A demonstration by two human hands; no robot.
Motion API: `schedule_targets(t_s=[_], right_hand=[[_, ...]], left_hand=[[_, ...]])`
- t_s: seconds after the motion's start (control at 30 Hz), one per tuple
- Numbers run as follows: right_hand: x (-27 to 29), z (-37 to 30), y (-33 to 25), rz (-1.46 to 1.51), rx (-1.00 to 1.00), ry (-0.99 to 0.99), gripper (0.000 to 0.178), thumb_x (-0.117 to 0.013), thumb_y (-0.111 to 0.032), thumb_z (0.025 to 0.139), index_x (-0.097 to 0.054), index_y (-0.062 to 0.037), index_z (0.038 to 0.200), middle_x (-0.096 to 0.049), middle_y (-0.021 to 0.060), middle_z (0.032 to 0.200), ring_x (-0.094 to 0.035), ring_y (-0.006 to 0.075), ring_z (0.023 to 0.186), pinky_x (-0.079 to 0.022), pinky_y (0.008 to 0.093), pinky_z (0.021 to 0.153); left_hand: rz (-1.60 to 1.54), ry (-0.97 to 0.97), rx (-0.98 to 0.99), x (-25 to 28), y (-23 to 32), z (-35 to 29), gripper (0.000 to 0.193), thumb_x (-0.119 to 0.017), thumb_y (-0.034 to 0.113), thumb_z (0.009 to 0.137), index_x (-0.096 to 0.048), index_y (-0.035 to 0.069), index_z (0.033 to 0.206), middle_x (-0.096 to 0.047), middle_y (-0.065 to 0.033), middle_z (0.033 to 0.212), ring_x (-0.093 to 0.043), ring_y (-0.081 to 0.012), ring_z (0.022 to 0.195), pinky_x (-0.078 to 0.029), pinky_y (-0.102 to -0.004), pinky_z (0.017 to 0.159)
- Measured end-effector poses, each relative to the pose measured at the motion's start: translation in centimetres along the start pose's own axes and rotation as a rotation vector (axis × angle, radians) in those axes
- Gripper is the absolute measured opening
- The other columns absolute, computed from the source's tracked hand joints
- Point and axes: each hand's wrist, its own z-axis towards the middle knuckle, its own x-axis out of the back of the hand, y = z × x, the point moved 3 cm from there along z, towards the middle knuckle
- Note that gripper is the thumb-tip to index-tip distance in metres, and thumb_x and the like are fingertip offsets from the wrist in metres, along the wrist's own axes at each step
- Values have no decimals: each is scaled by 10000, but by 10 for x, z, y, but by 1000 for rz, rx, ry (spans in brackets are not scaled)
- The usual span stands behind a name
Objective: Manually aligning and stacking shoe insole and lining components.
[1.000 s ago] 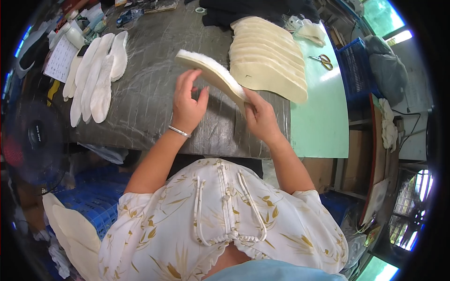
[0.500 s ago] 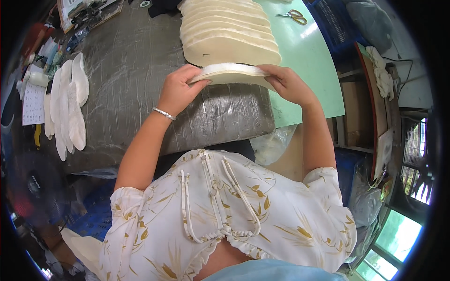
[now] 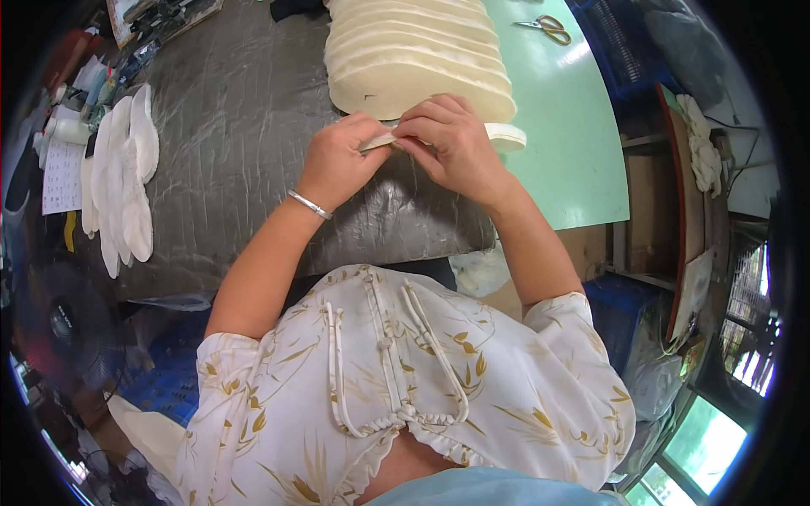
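Between my hands is a cream fleecy insole (image 3: pixel 507 137), seen almost edge-on, with its far end sticking out to the right behind my right hand. My left hand (image 3: pixel 342 158) pinches its left end between thumb and fingers. My right hand (image 3: pixel 451 148) is closed on the same piece, close beside the left, thumb and fingertips pressed together. The fingers hide most of the insole's middle. Just beyond my hands lies an overlapping row of cream insoles (image 3: pixel 422 93), fanned away from me.
A dark plastic-covered table (image 3: pixel 245 110) spans the front, with a green board (image 3: pixel 582 169) on its right. Scissors (image 3: pixel 550 29) lie on the board. White fluffy insoles (image 3: pixel 122 177) sit at the left, near a paper sheet (image 3: pixel 62 181). A fan (image 3: pixel 67 325) stands lower left.
My right hand has moved left along the insole, from its right end to beside my left hand. The insole's right end now sticks out free. My left hand keeps its pinch.
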Motion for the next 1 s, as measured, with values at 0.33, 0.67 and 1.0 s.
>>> schedule_targets(t_s=[0.33,0.67,1.0], right_hand=[[24,-74,32,-332,-226,406,408,-778,-103,742,-648,-58,1126,-620,116,1215,-588,297,1060,-445,410,913],[-22,-59,72,-265,-302,153,221,-694,-127,830,-674,-91,1047,-603,59,1020,-594,260,938,-460,388,795],[-31,-38,97,-221,-341,139,227,-654,-87,842,-657,-80,1069,-617,83,1034,-603,302,937,-496,409,814]], left_hand=[[-96,9,25,-8,-40,2,211,-765,58,798,-686,-2,985,-673,-63,937,-640,-171,833,-494,-275,774],[274,224,-83,-6,-76,61,370,-804,215,778,-675,26,1067,-658,-117,991,-640,-290,904,-501,-346,808],[674,161,-171,-15,-80,48,710,-712,304,852,-405,56,1443,-376,-179,1495,-366,-376,1366,-317,-477,1109]])
